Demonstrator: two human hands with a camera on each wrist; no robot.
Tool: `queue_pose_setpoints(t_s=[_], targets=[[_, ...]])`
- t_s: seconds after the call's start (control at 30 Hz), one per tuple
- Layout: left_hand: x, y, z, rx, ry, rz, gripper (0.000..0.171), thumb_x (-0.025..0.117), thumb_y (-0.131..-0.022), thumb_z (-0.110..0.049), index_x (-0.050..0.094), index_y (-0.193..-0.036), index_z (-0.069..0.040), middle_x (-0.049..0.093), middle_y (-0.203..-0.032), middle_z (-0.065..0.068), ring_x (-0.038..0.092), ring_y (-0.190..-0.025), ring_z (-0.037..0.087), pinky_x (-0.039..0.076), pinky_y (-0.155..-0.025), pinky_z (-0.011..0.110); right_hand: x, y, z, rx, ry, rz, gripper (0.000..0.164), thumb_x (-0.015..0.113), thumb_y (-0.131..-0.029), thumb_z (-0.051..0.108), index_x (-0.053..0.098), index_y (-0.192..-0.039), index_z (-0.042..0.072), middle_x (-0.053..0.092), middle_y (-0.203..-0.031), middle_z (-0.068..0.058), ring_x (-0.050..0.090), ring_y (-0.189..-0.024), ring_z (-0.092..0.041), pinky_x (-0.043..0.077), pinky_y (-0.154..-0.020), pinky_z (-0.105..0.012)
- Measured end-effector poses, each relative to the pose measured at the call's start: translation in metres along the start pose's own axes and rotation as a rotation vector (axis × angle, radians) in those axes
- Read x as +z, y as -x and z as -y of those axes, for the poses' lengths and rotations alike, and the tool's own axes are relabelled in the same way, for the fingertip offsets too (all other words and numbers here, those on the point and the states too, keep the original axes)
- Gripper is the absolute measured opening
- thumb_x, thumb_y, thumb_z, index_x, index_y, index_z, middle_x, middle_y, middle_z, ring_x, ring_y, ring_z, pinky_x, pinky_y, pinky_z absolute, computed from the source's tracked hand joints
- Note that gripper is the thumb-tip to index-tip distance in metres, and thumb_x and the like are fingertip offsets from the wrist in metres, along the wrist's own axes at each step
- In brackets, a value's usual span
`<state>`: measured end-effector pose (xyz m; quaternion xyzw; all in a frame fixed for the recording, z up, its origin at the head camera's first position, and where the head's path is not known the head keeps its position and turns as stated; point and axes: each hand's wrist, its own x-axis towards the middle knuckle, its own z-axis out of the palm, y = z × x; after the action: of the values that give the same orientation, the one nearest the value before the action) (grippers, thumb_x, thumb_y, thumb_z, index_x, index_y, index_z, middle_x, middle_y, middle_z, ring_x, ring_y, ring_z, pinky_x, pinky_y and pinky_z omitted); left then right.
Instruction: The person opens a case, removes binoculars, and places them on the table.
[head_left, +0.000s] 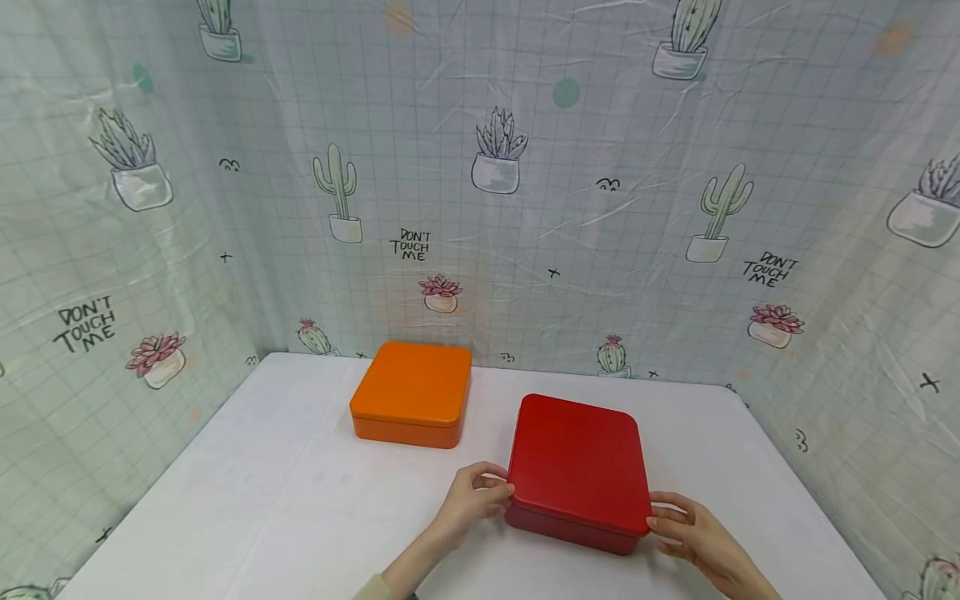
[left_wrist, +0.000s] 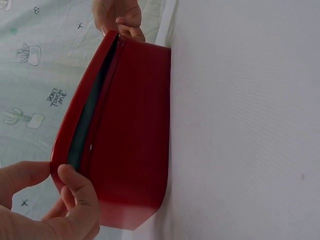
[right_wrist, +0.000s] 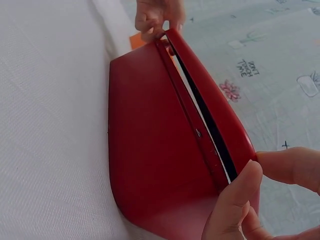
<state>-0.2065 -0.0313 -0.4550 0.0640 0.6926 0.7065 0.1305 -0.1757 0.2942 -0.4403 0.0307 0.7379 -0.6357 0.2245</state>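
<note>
A square red lid (head_left: 579, 457) sits at a slight tilt over its red box (head_left: 562, 527) on the right half of the table. Its near edge is raised, and both wrist views show a dark gap between lid (left_wrist: 80, 112) and box wall (right_wrist: 147, 125). With thumb and finger, my left hand (head_left: 468, 502) pinches the near left corner of the lid. At the near right corner, my right hand (head_left: 693, 537) pinches the lid in the same way. The box's contents are hidden.
Further back and to the left, an orange box (head_left: 414, 387) stands with its lid on. The white table (head_left: 300, 500) is bordered at the back and sides by a curtain (head_left: 555, 217) printed with cacti.
</note>
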Motion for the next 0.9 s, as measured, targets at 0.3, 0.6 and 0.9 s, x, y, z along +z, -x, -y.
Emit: queue_pose_setpoints(t_s=[0.3, 0.6, 0.9], targets=[[0.004, 0.005, -0.006, 0.020, 0.029, 0.013, 0.032, 0.062, -0.081, -0.012, 0.054, -0.106, 0.006, 0.064, -0.081, 0.002, 0.062, -0.066, 0.009, 0.055, -0.064, 0.029, -0.003, 0.004, -0.001, -0.010, -0.008, -0.012, 0.066, 0.054, -0.088, 0.024, 0.019, -0.133, -0.010, 0.059, -0.102, 0.003, 0.059, -0.089, -0.012, 0.051, -0.082, -0.032], [0.008, 0.007, -0.008, 0.023, 0.056, 0.013, 0.030, 0.062, -0.081, -0.010, 0.054, -0.105, 0.007, 0.065, -0.079, 0.002, 0.062, -0.066, 0.009, 0.055, -0.062, 0.030, -0.006, 0.007, -0.002, -0.006, -0.042, -0.020, 0.067, 0.054, -0.088, 0.022, 0.017, -0.134, -0.010, 0.059, -0.101, 0.005, 0.059, -0.089, -0.011, 0.051, -0.081, -0.031], [0.011, 0.005, -0.007, 0.012, 0.004, 0.039, 0.036, 0.061, -0.081, -0.005, 0.052, -0.113, 0.009, 0.058, -0.084, 0.005, 0.063, -0.067, 0.009, 0.056, -0.063, 0.032, -0.010, 0.012, -0.001, 0.007, -0.028, -0.040, 0.072, 0.052, -0.089, 0.025, 0.011, -0.137, -0.009, 0.058, -0.109, 0.004, 0.058, -0.092, -0.012, 0.050, -0.084, -0.031]])
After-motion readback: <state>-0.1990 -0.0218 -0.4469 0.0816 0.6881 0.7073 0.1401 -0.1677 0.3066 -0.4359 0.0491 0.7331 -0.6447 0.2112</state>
